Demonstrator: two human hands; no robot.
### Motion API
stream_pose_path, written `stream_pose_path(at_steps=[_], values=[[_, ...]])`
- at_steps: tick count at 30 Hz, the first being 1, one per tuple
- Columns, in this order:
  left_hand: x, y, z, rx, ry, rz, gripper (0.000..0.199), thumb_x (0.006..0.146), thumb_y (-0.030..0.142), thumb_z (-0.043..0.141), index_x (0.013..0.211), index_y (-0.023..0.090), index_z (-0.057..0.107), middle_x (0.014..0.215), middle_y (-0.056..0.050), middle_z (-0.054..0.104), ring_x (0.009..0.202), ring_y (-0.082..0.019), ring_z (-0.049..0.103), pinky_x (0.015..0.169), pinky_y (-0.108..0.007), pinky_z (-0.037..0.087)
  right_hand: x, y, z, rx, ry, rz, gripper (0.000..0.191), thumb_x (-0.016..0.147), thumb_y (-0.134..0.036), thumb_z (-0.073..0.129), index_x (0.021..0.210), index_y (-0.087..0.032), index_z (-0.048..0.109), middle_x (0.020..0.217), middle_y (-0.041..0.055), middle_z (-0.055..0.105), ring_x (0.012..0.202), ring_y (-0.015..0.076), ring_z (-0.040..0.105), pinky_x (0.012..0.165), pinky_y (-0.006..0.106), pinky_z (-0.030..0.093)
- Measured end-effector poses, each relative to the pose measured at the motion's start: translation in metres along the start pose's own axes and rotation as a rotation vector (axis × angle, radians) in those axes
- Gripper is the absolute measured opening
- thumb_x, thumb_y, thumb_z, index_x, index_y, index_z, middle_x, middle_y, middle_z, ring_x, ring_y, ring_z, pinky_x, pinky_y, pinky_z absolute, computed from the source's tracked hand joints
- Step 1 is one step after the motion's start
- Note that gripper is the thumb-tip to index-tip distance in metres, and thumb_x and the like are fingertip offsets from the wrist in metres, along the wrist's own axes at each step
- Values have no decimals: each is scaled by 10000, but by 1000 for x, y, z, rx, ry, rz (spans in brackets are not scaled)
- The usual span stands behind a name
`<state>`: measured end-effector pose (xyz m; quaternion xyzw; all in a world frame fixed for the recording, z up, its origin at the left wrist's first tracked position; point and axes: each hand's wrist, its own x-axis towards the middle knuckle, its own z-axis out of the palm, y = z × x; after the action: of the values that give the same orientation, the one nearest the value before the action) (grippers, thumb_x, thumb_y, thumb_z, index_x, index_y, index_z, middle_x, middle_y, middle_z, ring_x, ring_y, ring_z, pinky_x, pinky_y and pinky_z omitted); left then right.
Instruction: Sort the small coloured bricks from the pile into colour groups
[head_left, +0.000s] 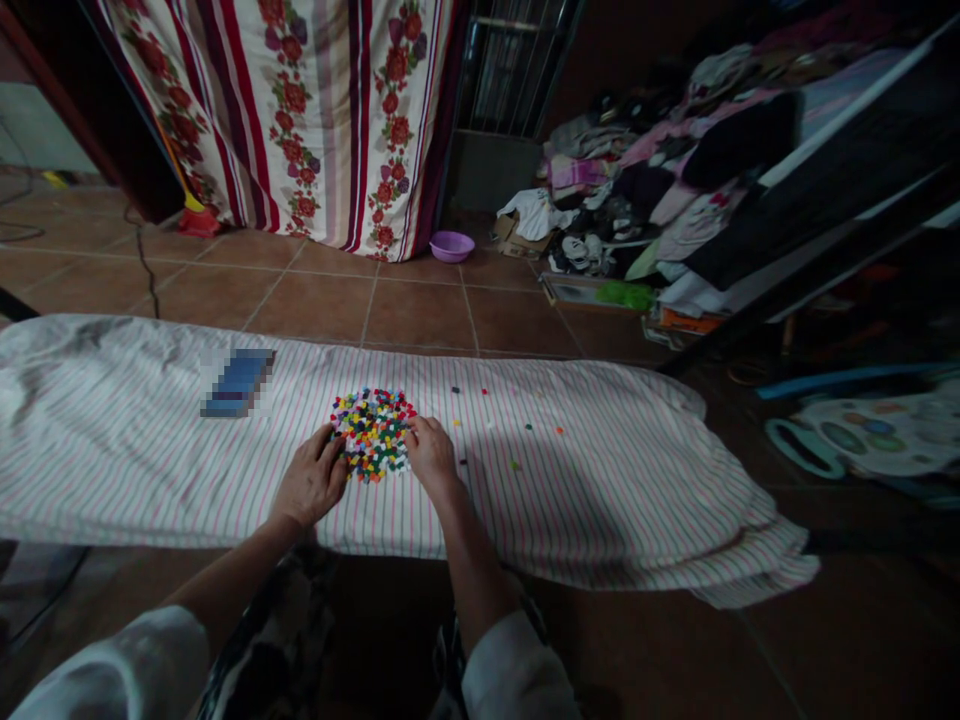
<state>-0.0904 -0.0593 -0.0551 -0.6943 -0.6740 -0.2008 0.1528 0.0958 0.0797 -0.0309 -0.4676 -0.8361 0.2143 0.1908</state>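
A flat heap of small colourful pieces (375, 432), like tiny beads or cubes, lies on the striped cloth (630, 480). At the heap's left edge rests my left hand (310, 480), its fingers stretched forward and slightly apart, touching the outer pieces. My right hand (432, 456) is at the right edge with the fingers bent and drawn together; whatever is between the fingertips is too small to make out. Several single pieces lie scattered to the right, among them an orange piece (559, 430), a red piece (484, 391) and a lime green piece (515, 465).
A blurred blue rectangular item (238, 382) lies on the cloth to the left. Beyond are a tiled floor, a floral curtain (300, 120), a purple basin (452, 246) and a red dustpan (199, 220). Piled clothes (637, 180) fill the back right, and a patterned plastic seat (877, 432) stands at right.
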Motion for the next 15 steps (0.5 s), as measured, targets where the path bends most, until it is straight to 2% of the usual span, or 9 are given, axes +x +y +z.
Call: stream_pose_path(at_steps=[9, 15], values=[[-1, -2, 0, 123, 51, 147, 176, 892, 199, 471, 939, 158, 636, 1164, -129, 604, 1312, -320, 403, 951, -480, 498, 6, -1, -4, -30, -12, 53, 188, 870, -173, 537, 1004, -203, 666, 980, 56, 672, 957, 167, 597, 830, 246, 411], [-1, -3, 0, 119, 77, 197, 112, 866, 166, 498, 858, 162, 609, 1147, -140, 600, 1316, -339, 391, 916, -505, 508, 4, -6, -6, -72, 0, 65, 143, 890, -202, 534, 943, -223, 665, 955, 42, 671, 924, 159, 603, 777, 241, 402]])
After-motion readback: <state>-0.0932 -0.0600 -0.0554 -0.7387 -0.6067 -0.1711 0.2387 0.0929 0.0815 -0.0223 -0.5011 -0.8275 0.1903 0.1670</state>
